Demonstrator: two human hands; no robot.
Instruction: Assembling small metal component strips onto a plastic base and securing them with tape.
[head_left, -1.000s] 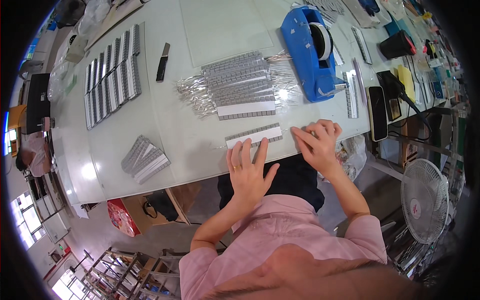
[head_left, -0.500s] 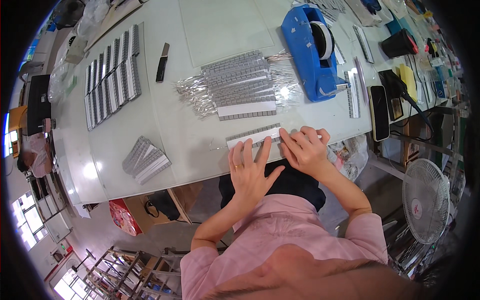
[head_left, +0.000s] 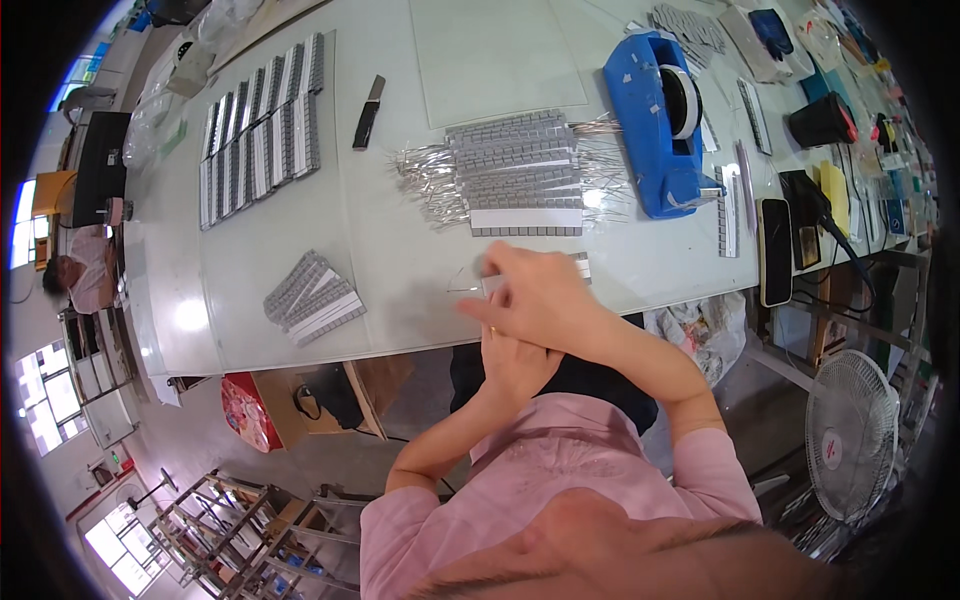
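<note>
A flat strip with grey segmented edges and a white band (head_left: pixel 583 267) lies near the table's front edge, mostly covered by my hands. My right hand (head_left: pixel 545 292) crosses over my left at the strip's left end, slightly blurred, with its thumb and forefinger apart; nothing shows held in it. Beneath it is my left hand (head_left: pixel 515 365), a ring on one finger; its fingertips are hidden. Thin wires (head_left: pixel 462 285) stick out left of the strip. Just beyond lies a pile of similar grey strips (head_left: pixel 520 165) with silvery wires fanning out at both sides.
A blue tape dispenser (head_left: pixel 640 130) stands right of the pile. A knife (head_left: pixel 369 115) lies to the left, near rows of strips (head_left: pixel 262 135). A small fanned stack (head_left: pixel 315 300) sits front left. At right are a phone (head_left: pixel 774 250) and a black cup (head_left: pixel 822 122).
My right hand has moved left from the strip's right end and now crosses over my left hand. The left fingers, spread on the strip before, are now covered. The whole view has shifted slightly.
</note>
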